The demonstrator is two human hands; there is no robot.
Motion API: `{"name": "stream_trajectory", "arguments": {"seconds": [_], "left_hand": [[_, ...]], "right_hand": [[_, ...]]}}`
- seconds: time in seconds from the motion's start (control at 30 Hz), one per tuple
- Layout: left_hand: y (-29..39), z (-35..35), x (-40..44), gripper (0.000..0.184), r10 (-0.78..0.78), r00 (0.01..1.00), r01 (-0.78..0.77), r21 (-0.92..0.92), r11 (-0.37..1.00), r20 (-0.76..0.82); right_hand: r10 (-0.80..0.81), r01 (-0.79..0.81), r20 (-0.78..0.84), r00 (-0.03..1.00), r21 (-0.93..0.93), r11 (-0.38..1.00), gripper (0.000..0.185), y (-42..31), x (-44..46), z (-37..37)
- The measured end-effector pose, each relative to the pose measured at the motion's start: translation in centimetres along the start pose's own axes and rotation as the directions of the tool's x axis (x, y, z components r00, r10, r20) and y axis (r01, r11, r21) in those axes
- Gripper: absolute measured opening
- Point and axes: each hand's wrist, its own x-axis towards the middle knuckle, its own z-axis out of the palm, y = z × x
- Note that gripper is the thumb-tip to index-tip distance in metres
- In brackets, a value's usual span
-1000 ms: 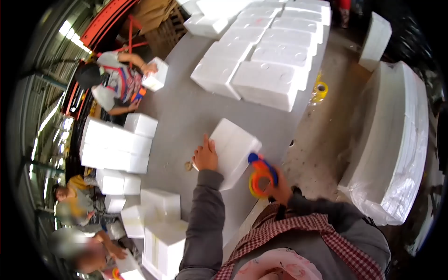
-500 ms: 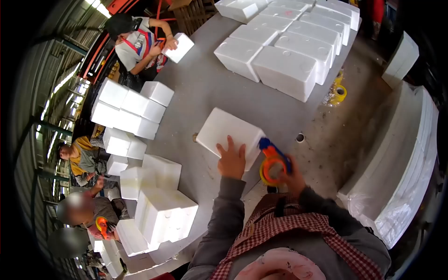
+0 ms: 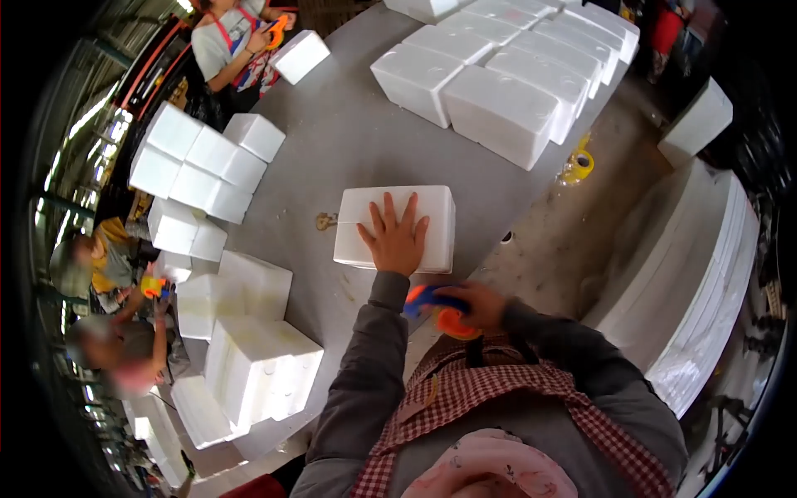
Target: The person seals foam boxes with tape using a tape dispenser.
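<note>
A white foam box (image 3: 353,241) lies on the grey table (image 3: 311,149) in front of me. My left hand (image 3: 397,241) rests flat on its top, fingers spread. My right hand (image 3: 481,305) is closed round a tape dispenser (image 3: 436,299) with a blue and orange body, held low between the box and my apron. The dispenser is apart from the box and slightly blurred by motion. A roll inside it shows orange.
Rows of white foam boxes (image 3: 502,112) stand at the far right of the table, and stacked boxes (image 3: 199,162) line its left side. A yellow tape roll (image 3: 584,163) lies at the right. Tall foam sheets (image 3: 681,282) stand beside me. Co-workers hold tape dispensers at the left.
The foam box has turned so its long side faces me. My left hand has spread flatter on its top. My right hand has drawn the tape dispenser left and away from the box's corner.
</note>
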Motion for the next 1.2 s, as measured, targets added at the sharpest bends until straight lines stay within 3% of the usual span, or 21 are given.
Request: {"name": "stream_trajectory", "arguments": {"seconds": [0.07, 0.13, 0.17, 0.23, 0.27, 0.37, 0.43, 0.47, 0.5, 0.57, 0.63, 0.67, 0.7, 0.73, 0.83, 0.93, 1.0, 1.03, 1.1, 1.13, 1.2], "left_hand": [[-1.9, -1.0, -0.1, 0.046, -0.044, 0.998, 0.054, -0.441, 0.896, 0.034], [-4.8, -2.6, -2.2, 0.037, -0.330, 0.939, 0.094, -0.854, 0.512, -0.095], [-6.8, -1.5, -4.0, 0.031, -0.428, 0.896, 0.273, -0.906, 0.324, 0.116], [-6.2, -5.3, -5.6, 0.034, -0.136, 0.693, 0.666, -0.701, -0.255, 0.708], [-5.4, -6.1, -5.8, 0.039, 0.048, 0.605, 0.741, -0.540, -0.399, 0.795], [-3.7, -9.7, -3.8, 0.038, 0.064, 0.782, 0.614, -0.747, -0.256, 0.620], [-5.6, -7.0, -3.3, 0.036, 0.309, 0.695, 0.610, -0.306, -0.731, 0.649], [-6.0, -6.0, -3.0, 0.036, 0.308, 0.699, 0.604, -0.304, -0.737, 0.645], [-6.3, -5.0, -2.8, 0.032, 0.068, 0.856, 0.467, -0.709, -0.529, 0.513], [-9.2, -2.8, -1.4, 0.025, -0.142, 0.977, 0.180, -0.969, 0.170, 0.157], [-16.1, 0.9, 1.3, 0.017, -0.279, 0.951, 0.178, -0.973, 0.148, 0.132], [-18.5, 3.7, 2.4, 0.017, -0.355, 0.900, 0.176, -0.957, -0.232, 0.252], [-19.1, 6.4, 2.4, 0.017, -0.359, 0.899, 0.173, -0.956, -0.236, 0.251], [-19.4, 9.0, 2.1, 0.017, -0.203, 0.941, 0.305, -0.939, 0.157, 0.271], [-20.6, 15.4, 0.9, 0.019, -0.113, 0.909, 0.344, -0.568, 0.748, 0.401], [-20.4, 12.1, 0.6, 0.030, -0.208, 0.770, 0.527, -0.419, 0.739, 0.603], [-17.0, 3.4, 1.8, 0.039, -0.247, 0.963, 0.203, -0.896, 0.394, 0.110], [-15.5, 1.8, 1.4, 0.039, -0.223, 0.965, 0.217, -0.891, 0.398, 0.135], [-13.4, 0.0, 1.0, 0.044, 0.127, 0.982, -0.010, -0.631, 0.776, 0.140], [-13.2, 0.0, 1.3, 0.044, 0.144, 0.980, -0.028, -0.622, 0.782, 0.136], [-12.3, 0.7, -0.5, 0.050, -0.087, 0.988, 0.154, -0.922, 0.354, 0.131]], "right_hand": [[-0.263, 0.266, 0.058, 0.963, -0.364, 0.893, 0.054, -1.2, 2.5, 2.2], [-0.359, 0.323, -0.064, 0.931, -0.314, 0.893, 0.052, -3.0, 0.9, 0.4], [-0.342, 0.285, -0.105, 0.934, -0.358, 0.889, 0.055, -3.8, 0.0, -0.6], [-0.387, 0.296, -0.127, 0.913, -0.448, 0.844, 0.057, -5.2, -0.3, -1.7], [-0.430, 0.289, -0.166, 0.887, -0.528, 0.799, 0.060, -5.7, -0.3, -1.9], [-0.498, 0.349, -0.121, 0.859, -0.573, 0.741, 0.062, -6.7, 2.2, -2.1], [-0.502, 0.354, -0.110, 0.858, -0.581, 0.733, 0.062, -7.7, 3.7, -2.1], [-0.506, 0.354, -0.117, 0.855, -0.581, 0.733, 0.062, -8.4, 4.5, -2.1], [-0.505, 0.352, -0.114, 0.856, -0.586, 0.730, 0.062, -9.4, 5.5, -2.1], [-0.518, 0.380, -0.058, 0.853, -0.610, 0.695, 0.063, -11.5, 7.8, -2.4], [-0.507, 0.345, -0.057, 0.860, -0.668, 0.660, 0.062, -12.4, 10.1, -3.3], [-0.504, 0.308, -0.066, 0.861, -0.720, 0.622, 0.062, -12.8, 11.3, -3.8], [-0.489, 0.301, -0.036, 0.872, -0.748, 0.592, 0.060, -12.8, 12.2, -3.9], [-0.474, 0.297, -0.005, 0.881, -0.774, 0.560, 0.059, -12.8, 13.2, -4.0], [-0.325, 0.254, 0.088, 0.942, -0.819, 0.515, 0.056, -13.1, 14.8, -3.4], [-0.256, 0.220, 0.099, 0.961, -0.837, 0.502, 0.055, -13.6, 14.8, -3.8], [-0.239, 0.218, 0.096, 0.966, -0.801, 0.558, 0.056, -13.2, 14.4, -4.4], [-0.223, 0.193, 0.073, 0.972, -0.790, 0.581, 0.056, -12.5, 13.4, -5.1], [-0.386, 0.324, 0.093, 0.918, -0.737, 0.592, 0.055, -11.3, 11.1, -7.6], [-0.342, 0.300, 0.081, 0.936, -0.690, 0.659, 0.058, -10.7, 9.1, -9.6], [-0.303, 0.248, 0.035, 0.952, -0.667, 0.703, 0.062, -6.3, 2.9, -13.4]]}}
